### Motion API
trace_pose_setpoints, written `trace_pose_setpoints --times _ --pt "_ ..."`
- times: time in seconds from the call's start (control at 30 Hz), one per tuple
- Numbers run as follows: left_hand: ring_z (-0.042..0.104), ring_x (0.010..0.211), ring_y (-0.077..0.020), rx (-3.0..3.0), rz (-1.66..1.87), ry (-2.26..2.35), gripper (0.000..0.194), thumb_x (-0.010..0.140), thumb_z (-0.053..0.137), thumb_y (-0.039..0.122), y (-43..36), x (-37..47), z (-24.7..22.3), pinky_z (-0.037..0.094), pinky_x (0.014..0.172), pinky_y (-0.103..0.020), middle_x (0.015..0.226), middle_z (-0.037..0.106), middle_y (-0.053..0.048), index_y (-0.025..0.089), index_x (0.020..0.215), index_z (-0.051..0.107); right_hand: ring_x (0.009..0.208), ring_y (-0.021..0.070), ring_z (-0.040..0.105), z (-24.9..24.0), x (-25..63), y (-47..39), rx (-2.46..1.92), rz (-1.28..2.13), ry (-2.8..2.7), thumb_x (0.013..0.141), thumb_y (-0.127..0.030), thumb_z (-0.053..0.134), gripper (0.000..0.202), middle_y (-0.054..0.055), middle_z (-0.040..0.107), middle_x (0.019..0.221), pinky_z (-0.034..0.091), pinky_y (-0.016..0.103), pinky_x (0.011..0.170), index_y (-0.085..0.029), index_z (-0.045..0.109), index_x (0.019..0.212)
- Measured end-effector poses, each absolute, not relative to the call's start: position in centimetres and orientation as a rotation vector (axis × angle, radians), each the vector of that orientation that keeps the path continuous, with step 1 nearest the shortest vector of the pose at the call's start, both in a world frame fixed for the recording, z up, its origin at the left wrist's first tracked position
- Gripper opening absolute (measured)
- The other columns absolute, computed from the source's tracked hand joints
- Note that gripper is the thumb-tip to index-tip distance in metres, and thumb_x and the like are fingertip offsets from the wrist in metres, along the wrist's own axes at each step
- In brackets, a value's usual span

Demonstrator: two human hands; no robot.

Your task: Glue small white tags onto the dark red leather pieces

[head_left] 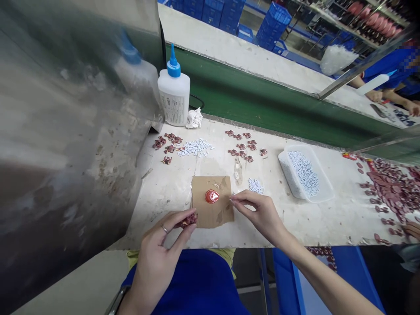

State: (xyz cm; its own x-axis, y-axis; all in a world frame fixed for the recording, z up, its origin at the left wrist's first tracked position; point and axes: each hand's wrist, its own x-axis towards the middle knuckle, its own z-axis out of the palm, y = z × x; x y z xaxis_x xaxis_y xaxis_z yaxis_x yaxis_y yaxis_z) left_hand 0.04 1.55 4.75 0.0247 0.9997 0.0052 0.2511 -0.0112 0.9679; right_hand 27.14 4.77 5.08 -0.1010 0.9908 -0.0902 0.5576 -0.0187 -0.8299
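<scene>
Between thumb and fingers, my left hand (160,247) grips a small reddish-brown figurine (189,219) at the lower left corner of a cardboard piece (203,216). A glossy round red blob (211,196) lies on the middle of the cardboard. My right hand (257,212) is pinched at the cardboard's right edge; a tiny pale piece seems to show at its fingertips, too small to name. Just beyond that hand lies a small pile of white-and-blue chips (255,186). Similar figurines (241,147) stand in a group farther back, with more figurines (169,149) at the left.
A clear plastic tub (323,190) of chips stands at the right. A white bottle with a blue nozzle (173,98) and crumpled tissue (194,118) are at the back left, beside a metal panel (82,109). Many brown parts (390,188) cover the far right. A co-worker's hands (377,95) work beyond the divider.
</scene>
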Motion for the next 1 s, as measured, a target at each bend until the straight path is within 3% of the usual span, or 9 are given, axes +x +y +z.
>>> trace_pose_setpoints --times 0.13,0.3,0.43,0.53,0.77,0.9,1.0 --pt "0.073 0.101 -0.0032 1.425 1.034 1.425 0.031 0.094 0.067 0.029 1.4 -0.2 4.5 0.056 0.095 -0.005 0.112 0.076 0.007 0.037 0.125 0.068 0.085 0.0205 0.079 5.4 25.9 5.8 -1.577 0.985 -1.737 0.094 -0.023 0.069 0.013 0.002 0.082 0.096 0.066 0.034 0.079 -0.026 0.080 0.101" --pt "0.075 0.093 -0.0028 1.474 1.080 1.390 0.011 0.090 0.073 0.025 1.7 -0.3 5.0 0.055 0.094 -0.003 0.100 0.077 0.009 0.031 0.100 0.075 0.085 0.0205 0.076 5.4 25.1 6.3 -1.503 0.847 -1.857 0.095 -0.017 0.068 0.012 0.003 0.080 0.095 0.062 0.034 0.075 -0.024 0.078 0.096" --pt "0.076 0.087 -0.0041 1.382 1.082 1.423 0.019 0.094 0.068 0.026 1.6 -0.3 5.1 0.059 0.086 -0.005 0.097 0.076 0.007 0.029 0.112 0.067 0.085 0.0193 0.074 5.4 24.8 6.3 -1.450 0.727 -1.959 0.097 -0.014 0.065 0.016 0.003 0.078 0.095 0.059 0.032 0.074 -0.024 0.077 0.100" --pt "0.071 0.094 -0.0014 1.556 1.069 1.416 0.016 0.099 0.059 0.024 1.5 -0.5 5.0 0.055 0.089 -0.004 0.103 0.072 0.005 0.029 0.110 0.069 0.085 0.0184 0.073 5.2 24.7 6.4 -1.439 0.710 -1.981 0.098 -0.013 0.063 0.017 0.003 0.077 0.094 0.058 0.031 0.073 -0.024 0.076 0.101" --pt "0.069 0.103 -0.0010 1.769 1.133 1.359 0.037 0.094 0.066 0.014 1.8 -0.6 4.8 0.053 0.099 -0.005 0.115 0.070 0.005 0.034 0.126 0.068 0.086 0.0182 0.072 4.7 24.7 6.4 -1.429 0.701 -1.999 0.098 -0.013 0.062 0.017 0.002 0.076 0.095 0.057 0.030 0.072 -0.024 0.074 0.101" --pt "0.068 0.097 -0.0021 1.839 1.203 1.344 0.034 0.093 0.066 0.010 2.0 -0.5 5.0 0.056 0.089 -0.006 0.110 0.064 0.000 0.028 0.120 0.073 0.087 0.0179 0.072 4.8 24.8 6.4 -1.407 0.733 -1.982 0.098 -0.011 0.062 0.019 0.003 0.076 0.097 0.058 0.030 0.073 -0.024 0.075 0.102" --pt "0.070 0.090 -0.0015 1.843 1.231 1.368 0.028 0.088 0.073 0.012 2.0 -0.3 5.2 0.056 0.090 -0.005 0.103 0.071 0.003 0.025 0.113 0.074 0.086 0.0178 0.072 5.6 24.4 6.2 -1.408 0.787 -1.881 0.095 -0.010 0.065 0.019 0.002 0.077 0.095 0.058 0.031 0.074 -0.025 0.076 0.101"
